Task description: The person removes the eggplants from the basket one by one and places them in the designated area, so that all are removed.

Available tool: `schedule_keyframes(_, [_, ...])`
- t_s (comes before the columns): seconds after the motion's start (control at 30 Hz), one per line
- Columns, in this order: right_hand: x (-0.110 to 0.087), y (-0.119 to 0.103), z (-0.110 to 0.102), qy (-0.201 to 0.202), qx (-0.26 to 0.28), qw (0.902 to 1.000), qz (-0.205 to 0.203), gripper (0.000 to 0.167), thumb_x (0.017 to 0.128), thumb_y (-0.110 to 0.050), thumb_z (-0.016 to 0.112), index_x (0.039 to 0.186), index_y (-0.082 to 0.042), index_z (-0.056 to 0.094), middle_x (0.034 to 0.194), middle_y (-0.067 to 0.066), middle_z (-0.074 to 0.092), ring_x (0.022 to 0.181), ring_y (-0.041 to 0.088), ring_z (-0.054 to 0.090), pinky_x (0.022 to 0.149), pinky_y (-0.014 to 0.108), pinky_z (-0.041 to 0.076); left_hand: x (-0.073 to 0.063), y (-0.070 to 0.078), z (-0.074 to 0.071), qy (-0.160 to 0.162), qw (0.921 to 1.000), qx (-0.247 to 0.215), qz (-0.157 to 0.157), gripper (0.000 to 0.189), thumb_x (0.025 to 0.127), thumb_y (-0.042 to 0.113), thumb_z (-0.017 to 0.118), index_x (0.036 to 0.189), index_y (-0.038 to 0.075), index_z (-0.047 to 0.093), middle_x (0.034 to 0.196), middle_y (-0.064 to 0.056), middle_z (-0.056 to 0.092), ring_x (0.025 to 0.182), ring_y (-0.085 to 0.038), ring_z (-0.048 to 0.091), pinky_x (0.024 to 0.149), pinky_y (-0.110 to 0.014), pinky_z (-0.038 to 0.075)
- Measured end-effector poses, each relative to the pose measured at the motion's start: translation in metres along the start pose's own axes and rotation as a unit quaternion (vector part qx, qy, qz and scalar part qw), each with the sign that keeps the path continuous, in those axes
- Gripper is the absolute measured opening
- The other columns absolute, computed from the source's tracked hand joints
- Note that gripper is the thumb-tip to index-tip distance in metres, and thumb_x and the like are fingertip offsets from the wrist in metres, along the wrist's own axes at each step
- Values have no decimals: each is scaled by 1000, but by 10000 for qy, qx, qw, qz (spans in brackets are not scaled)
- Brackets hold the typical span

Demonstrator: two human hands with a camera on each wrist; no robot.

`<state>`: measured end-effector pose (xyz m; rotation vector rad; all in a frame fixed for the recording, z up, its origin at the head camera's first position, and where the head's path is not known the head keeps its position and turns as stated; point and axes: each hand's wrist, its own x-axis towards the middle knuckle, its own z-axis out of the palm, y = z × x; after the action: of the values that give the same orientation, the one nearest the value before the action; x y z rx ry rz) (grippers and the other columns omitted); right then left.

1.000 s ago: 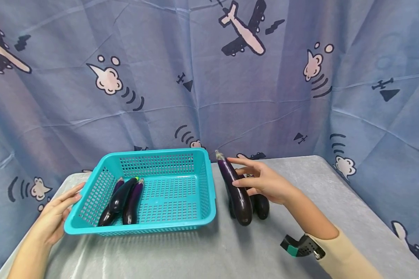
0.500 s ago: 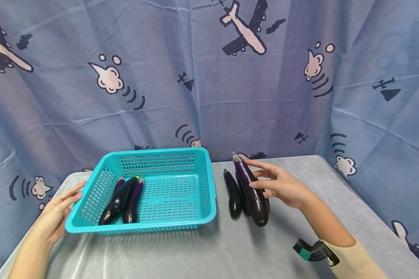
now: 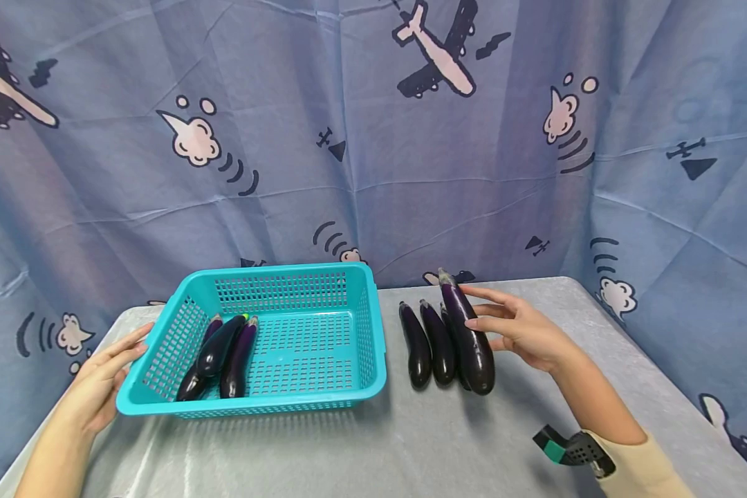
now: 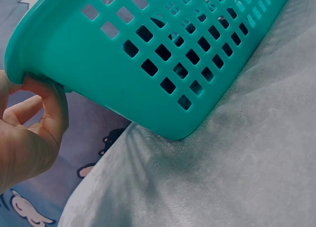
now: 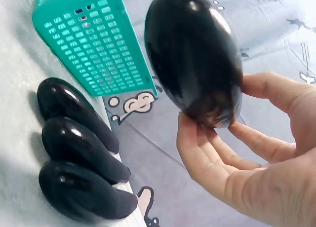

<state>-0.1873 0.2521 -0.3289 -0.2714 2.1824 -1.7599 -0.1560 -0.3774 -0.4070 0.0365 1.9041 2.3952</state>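
My right hand (image 3: pixel 526 335) pinches a large, glossy dark eggplant (image 3: pixel 465 346) between thumb and fingers, its stem end pointing to the back. In the right wrist view this eggplant (image 5: pixel 192 54) hangs above the table, apart from three others. Those three lie side by side: a left eggplant (image 3: pixel 416 349), a middle eggplant (image 3: pixel 439 349), and a right one (image 5: pixel 89 192) mostly hidden in the head view. On the left, my left hand (image 3: pixel 96 387) holds the rim of a turquoise basket (image 3: pixel 274 404), fingers curled under it (image 4: pixel 29 138). Three eggplants (image 3: pixel 239 360) lie in the basket's left part.
The basket stands on a grey table (image 3: pixel 361 456), left of the loose eggplants. Behind the table hangs a blue curtain (image 3: pixel 274 228) with printed airplanes and clouds. A black strap device (image 3: pixel 575 449) sits on my right forearm.
My right hand has carried the large eggplant to the right, and the eggplants lying under it have come into view. My left hand and the basket stay in place.
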Motion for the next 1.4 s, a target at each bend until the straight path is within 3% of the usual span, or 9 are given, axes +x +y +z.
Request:
schedule_keyframes(0.1, [1, 2, -5, 103, -29, 9999, 4, 72, 105, -16, 68, 166, -7, 31, 167, 32, 26, 137, 29, 52, 93, 40, 59, 0, 0, 0, -4, 10000, 12, 13, 45, 113, 8, 45, 130, 40, 73, 133, 24, 52, 101, -7, 72, 77, -28, 63])
schedule_keyframes(0.23, [3, 8, -10, 300, -47, 9995, 0, 72, 105, -16, 68, 166, -7, 32, 166, 31, 29, 128, 16, 59, 90, 38, 60, 0, -1, 0, 49, 10000, 28, -48, 45, 114, 10, 46, 130, 42, 72, 156, 9, 31, 102, -5, 71, 79, -27, 62])
schedule_keyframes(0.37, [4, 13, -13, 468, -33, 9989, 9, 70, 105, -15, 67, 166, -5, 32, 166, 30, 31, 114, 2, 62, 88, 36, 61, -1, -1, 0, 99, 9999, 25, -100, 44, 114, 11, 46, 129, 42, 72, 159, 5, 27, 103, -4, 70, 79, -26, 62])
schedule_keyframes(0.53, [5, 19, -15, 634, -110, 9978, 128, 73, 105, -18, 68, 166, -6, 31, 166, 30, 32, 117, 5, 61, 91, 37, 61, -1, -1, 1, 119, 9999, 24, -114, 44, 114, 11, 46, 130, 43, 72, 159, 5, 27, 103, -4, 70, 80, -27, 62])
schedule_keyframes(0.7, [7, 23, -18, 798, -186, 9964, 226, 75, 105, -20, 69, 166, -6, 30, 163, 33, 35, 120, 10, 61, 91, 37, 61, -1, 0, 1, 176, 9997, 47, -176, 44, 114, 12, 46, 130, 44, 72, 170, 5, 13, 103, -3, 70, 80, -25, 61])
schedule_keyframes(0.93, [9, 30, -23, 852, -191, 9960, 170, 74, 104, -19, 69, 166, -3, 30, 161, 35, 37, 112, 3, 63, 88, 33, 61, -1, 1, 2, 159, 9996, -3, -240, 44, 114, 12, 46, 129, 44, 72, 177, 8, -10, 104, -1, 69, 80, -24, 61])
schedule_keyframes(1.03, [10, 33, -25, 874, -271, 9957, 163, 74, 105, -19, 68, 166, -2, 30, 160, 36, 38, 114, 5, 63, 88, 33, 61, -1, 0, 2, 128, 9997, -57, -224, 44, 114, 12, 46, 129, 44, 72, 177, 8, -10, 104, -2, 70, 80, -24, 61])
schedule_keyframes(1.27, [15, 47, -30, 877, -548, 9944, 238, 73, 105, -19, 67, 165, 0, 30, 159, 37, 37, 130, 25, 58, 98, 48, 59, -1, -1, 0, 118, 9998, -37, -133, 45, 114, 11, 45, 131, 43, 72, 167, 5, 16, 102, -4, 71, 79, -26, 62])
schedule_keyframes(1.4, [15, 54, -32, 884, -658, 9936, 245, 72, 105, -18, 66, 164, 1, 30, 158, 38, 38, 132, 31, 57, 101, 56, 56, 0, -1, 1, 112, 9999, -20, -124, 45, 114, 10, 46, 130, 43, 72, 167, 5, 16, 103, -4, 70, 79, -25, 62])
